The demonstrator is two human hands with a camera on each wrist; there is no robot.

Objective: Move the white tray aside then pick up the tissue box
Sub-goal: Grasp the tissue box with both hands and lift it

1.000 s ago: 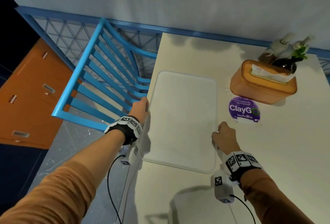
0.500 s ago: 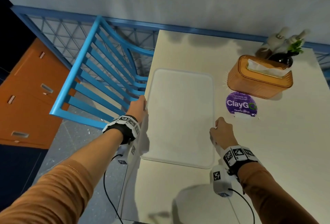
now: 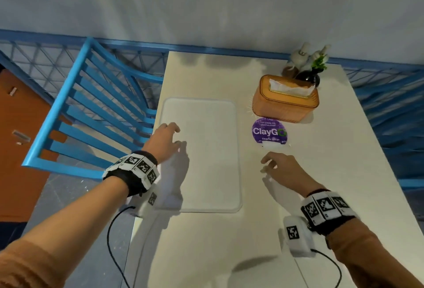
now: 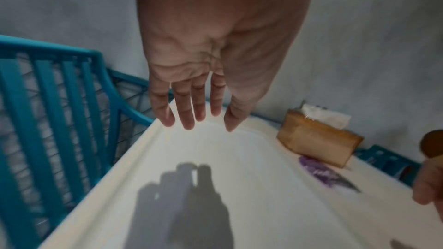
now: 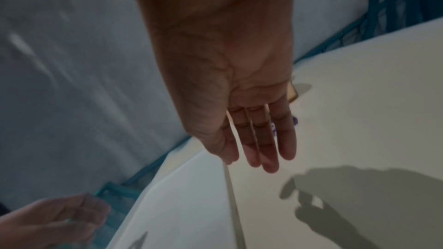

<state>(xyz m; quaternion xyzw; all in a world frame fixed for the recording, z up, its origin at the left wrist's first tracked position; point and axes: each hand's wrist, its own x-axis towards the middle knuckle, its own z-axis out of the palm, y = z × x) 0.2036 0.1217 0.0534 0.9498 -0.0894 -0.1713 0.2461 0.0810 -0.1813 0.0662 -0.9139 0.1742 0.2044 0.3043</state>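
The white tray (image 3: 206, 150) lies flat along the table's left edge. My left hand (image 3: 168, 137) hovers above the tray's left rim with straight fingers (image 4: 189, 115), holding nothing. My right hand (image 3: 271, 166) hangs just right of the tray over the bare table, fingers (image 5: 261, 150) straight and empty. The amber tissue box (image 3: 284, 101), with white tissue sticking out of its top, stands at the far right of the table, beyond my right hand. In the left wrist view the tray (image 4: 215, 177) and the tissue box (image 4: 316, 141) show below my palm.
A purple round ClayGo sticker (image 3: 269, 130) lies on the cream table (image 3: 332, 184) between tray and box. A small dark vase with a green sprig (image 3: 312, 76) and pale bottles (image 3: 302, 56) stand behind the box. A blue slatted chair (image 3: 91, 113) leans against the table's left edge.
Both hands have let go of the tray's side rims and lifted off with the fingers spread. The tray now lies nearer the table's left edge.
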